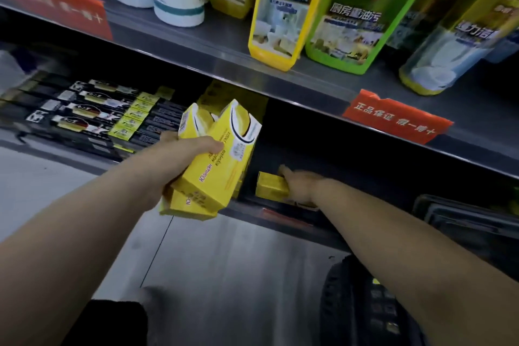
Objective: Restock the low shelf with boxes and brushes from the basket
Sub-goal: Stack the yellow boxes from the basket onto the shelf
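Gray metal store shelving fills the far side of the view, and below it we see a pale floor [224, 261]. On the upper shelf [224, 45] stand a yellow bottle [280, 17] and a green bottle [362, 14], with a red tag [393, 118] on the shelf edge to the right. The low shelf [280, 219] is dark inside. At its left lie rows of black brush packs [98, 115].

Our left hand [174, 160] is curled round a bundle of yellow boxes [222, 160], thumb across the front one, and holds them tilted in the air just in front of the low shelf. Our right hand [300, 185] reaches into the shelf and touches the right end of a single yellow box [271, 187] lying there. Its fingers are blurred and partly hidden, so we cannot tell whether it grips or only pushes. Near us at lower right we see the dark basket [365, 312].
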A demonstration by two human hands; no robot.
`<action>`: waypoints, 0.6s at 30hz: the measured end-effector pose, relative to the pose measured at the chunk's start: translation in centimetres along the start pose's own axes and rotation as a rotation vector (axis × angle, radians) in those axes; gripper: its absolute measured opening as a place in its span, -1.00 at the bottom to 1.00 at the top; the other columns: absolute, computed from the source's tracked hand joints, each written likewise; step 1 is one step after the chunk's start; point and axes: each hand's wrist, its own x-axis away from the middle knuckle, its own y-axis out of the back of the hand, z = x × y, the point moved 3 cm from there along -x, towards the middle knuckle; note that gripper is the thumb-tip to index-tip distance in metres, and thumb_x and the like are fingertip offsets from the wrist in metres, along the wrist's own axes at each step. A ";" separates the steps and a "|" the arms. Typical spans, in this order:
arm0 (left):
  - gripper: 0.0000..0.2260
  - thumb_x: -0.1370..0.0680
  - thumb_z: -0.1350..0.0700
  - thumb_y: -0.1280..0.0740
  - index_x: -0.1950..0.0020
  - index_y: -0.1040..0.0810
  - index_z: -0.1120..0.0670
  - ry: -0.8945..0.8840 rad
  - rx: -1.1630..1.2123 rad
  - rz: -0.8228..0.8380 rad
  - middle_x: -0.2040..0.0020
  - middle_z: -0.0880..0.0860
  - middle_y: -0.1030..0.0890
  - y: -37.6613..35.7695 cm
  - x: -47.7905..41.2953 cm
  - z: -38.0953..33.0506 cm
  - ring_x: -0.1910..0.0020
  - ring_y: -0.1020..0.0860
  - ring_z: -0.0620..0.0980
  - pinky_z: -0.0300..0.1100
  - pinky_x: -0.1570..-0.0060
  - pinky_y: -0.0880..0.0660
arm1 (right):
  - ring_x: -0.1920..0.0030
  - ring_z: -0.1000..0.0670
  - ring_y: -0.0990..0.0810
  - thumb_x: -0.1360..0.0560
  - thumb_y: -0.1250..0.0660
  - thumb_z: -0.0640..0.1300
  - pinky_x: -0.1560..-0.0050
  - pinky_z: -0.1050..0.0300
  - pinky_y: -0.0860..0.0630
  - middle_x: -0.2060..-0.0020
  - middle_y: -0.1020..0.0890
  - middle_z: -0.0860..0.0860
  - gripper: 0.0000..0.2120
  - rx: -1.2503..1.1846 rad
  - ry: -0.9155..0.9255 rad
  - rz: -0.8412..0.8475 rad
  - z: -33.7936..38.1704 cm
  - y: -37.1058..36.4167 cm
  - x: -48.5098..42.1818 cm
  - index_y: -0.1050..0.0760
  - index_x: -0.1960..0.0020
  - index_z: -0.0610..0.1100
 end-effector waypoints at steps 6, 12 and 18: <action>-0.38 -0.35 -0.07 -0.48 -0.33 -0.31 0.01 -0.012 0.029 -0.031 -0.06 0.09 -0.63 -0.1 -0.6 -0.4 0.03 -0.62 0.16 0.14 -0.02 -0.55 | 0.10 -0.05 -0.45 -0.41 -0.41 -0.07 0.16 0.15 -0.30 0.01 -0.48 -0.05 -0.45 -0.062 0.115 -0.036 0.9 -1.2 -1.1 -0.22 -0.29 0.02; -0.40 -0.36 -0.06 -0.48 -0.32 -0.33 -0.01 -0.013 0.053 0.014 -0.03 0.06 -0.64 -1.3 -0.6 -1.0 0.10 -0.64 0.10 -0.06 0.33 -0.59 | 0.06 -0.04 -0.46 -0.40 -0.45 -0.02 0.14 0.14 -0.35 -0.10 -0.53 -0.09 -0.38 -0.143 0.123 -0.034 1.5 -1.4 -0.9 -0.22 -0.35 0.03; -0.46 -0.37 -0.06 -0.47 -0.26 -0.31 -0.06 -0.016 0.057 0.043 0.04 0.03 -0.65 -2.5 -0.4 -1.1 0.17 -0.64 0.04 -0.20 0.48 -0.52 | -0.14 -0.08 -0.50 -0.53 -0.24 -0.13 0.00 0.18 -0.39 -0.20 -0.49 -0.11 -0.56 -0.375 -0.008 -0.182 1.9 2.6 1.2 -0.30 -0.39 -0.14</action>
